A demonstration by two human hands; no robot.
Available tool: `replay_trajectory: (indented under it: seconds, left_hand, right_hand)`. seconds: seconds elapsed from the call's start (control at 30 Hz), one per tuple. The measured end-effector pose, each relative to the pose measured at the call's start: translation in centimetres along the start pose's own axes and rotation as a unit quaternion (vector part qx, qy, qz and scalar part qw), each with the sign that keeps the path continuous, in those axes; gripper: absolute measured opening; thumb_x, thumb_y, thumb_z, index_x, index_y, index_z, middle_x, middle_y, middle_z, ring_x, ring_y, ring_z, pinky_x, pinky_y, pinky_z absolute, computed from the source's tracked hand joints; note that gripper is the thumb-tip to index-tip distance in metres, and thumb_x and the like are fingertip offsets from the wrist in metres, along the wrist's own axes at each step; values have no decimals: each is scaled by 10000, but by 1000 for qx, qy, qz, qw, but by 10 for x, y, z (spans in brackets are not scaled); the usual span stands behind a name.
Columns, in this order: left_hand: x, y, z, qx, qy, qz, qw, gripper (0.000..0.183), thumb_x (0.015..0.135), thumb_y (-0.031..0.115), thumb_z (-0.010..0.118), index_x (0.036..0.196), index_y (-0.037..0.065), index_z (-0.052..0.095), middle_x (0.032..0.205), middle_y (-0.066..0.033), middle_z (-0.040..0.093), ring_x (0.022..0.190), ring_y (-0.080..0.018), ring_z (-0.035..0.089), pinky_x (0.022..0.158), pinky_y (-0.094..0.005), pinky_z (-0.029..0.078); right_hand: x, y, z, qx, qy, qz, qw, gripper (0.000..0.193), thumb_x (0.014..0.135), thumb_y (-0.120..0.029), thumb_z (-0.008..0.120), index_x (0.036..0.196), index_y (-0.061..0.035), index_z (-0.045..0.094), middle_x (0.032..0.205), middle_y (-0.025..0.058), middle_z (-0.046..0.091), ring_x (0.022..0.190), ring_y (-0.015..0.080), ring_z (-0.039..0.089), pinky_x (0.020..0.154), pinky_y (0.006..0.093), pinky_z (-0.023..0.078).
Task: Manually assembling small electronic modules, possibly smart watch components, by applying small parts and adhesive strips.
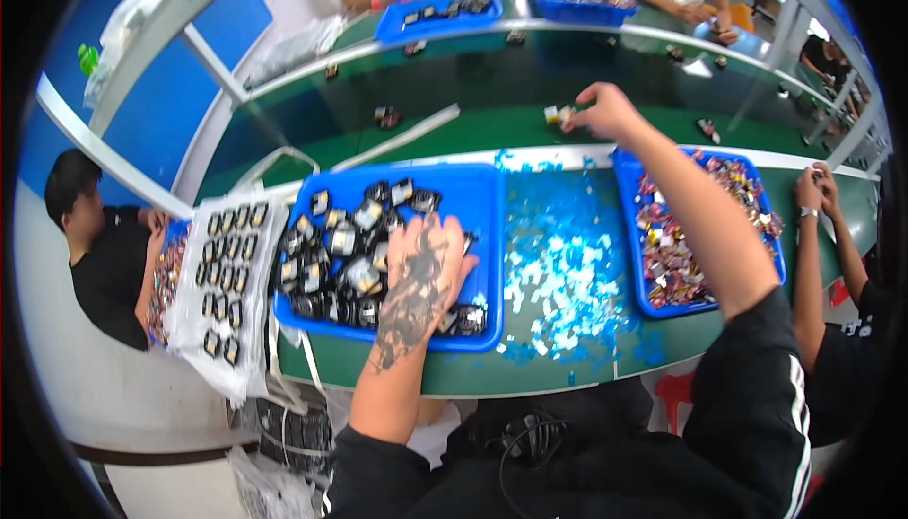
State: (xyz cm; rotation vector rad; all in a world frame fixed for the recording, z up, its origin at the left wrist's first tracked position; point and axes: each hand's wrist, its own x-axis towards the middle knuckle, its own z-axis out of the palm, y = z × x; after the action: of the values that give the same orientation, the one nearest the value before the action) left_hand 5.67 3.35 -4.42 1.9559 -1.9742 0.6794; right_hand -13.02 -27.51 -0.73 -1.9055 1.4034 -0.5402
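My left hand [426, 259] is back-up over a blue tray [488, 292] heaped with small black parts with pale square faces [342, 239]. Its fingers bend down into the heap; what lies under them is hidden. Reaching far forward over the dark green conveyor belt, my right hand [608, 114] closes its fingertips on a small part with yellow-white and reddish patches [558, 116]. My right forearm passes above a second blue tray [647, 298] full of small reddish, white and dark pieces.
Blue and white scraps [567, 282] litter the green tabletop between the trays. At left, a white sheet [194, 316] carries rows of black parts. Beyond the belt are another blue tray [440, 17] and people working. A person [104, 254] sits left; another's hands [818, 188] are at right.
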Motion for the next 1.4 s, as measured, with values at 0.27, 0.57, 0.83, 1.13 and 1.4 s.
replay_trajectory:
  seconds: [0.27, 0.57, 0.83, 1.13, 1.4]
  left_hand:
    - [21, 0, -10, -55, -35, -59, 996, 263, 740, 152, 700, 919, 8, 571, 821, -156, 624, 811, -326, 623, 692, -445, 505]
    - [52, 11, -31, -560, -52, -256, 786, 121, 913, 38, 549, 1026, -3, 565, 941, -166, 691, 853, -275, 694, 763, -345, 558]
    - [55, 47, -32, -833, -149, -271, 459, 263, 956, 65, 548, 1199, 37, 452, 1114, -226, 649, 888, -261, 705, 770, -306, 592]
    - [49, 57, -34, -797, -163, -244, 528, 287, 964, 90, 544, 1248, 65, 579, 1095, -72, 580, 944, -150, 622, 787, -267, 538]
    - [43, 73, -34, -645, -95, -135, 746, 186, 867, 98, 685, 1045, 58, 718, 997, -90, 587, 857, -144, 610, 738, -249, 505]
  right_hand:
    - [15, 26, -16, -181, 96, -112, 972, 305, 705, -195, 797, 953, -67, 674, 1033, 151, 675, 1001, 323, 642, 866, 404, 514]
    - [-103, 21, -71, -312, -178, -255, 898, 191, 719, -155, 756, 868, -58, 686, 838, 123, 667, 815, 315, 656, 748, 404, 522]
    - [-137, 47, -80, -188, -6, -243, 952, 134, 793, -44, 690, 886, -23, 597, 789, 99, 622, 711, 247, 613, 650, 355, 486]
    - [-177, 51, -96, 279, 41, -74, 957, 59, 850, -36, 691, 874, -15, 641, 779, -36, 622, 720, 34, 555, 672, 186, 436]
    - [-200, 46, -82, -23, 195, -156, 968, 56, 848, -21, 681, 847, 11, 635, 739, -24, 603, 629, 22, 508, 570, 184, 411]
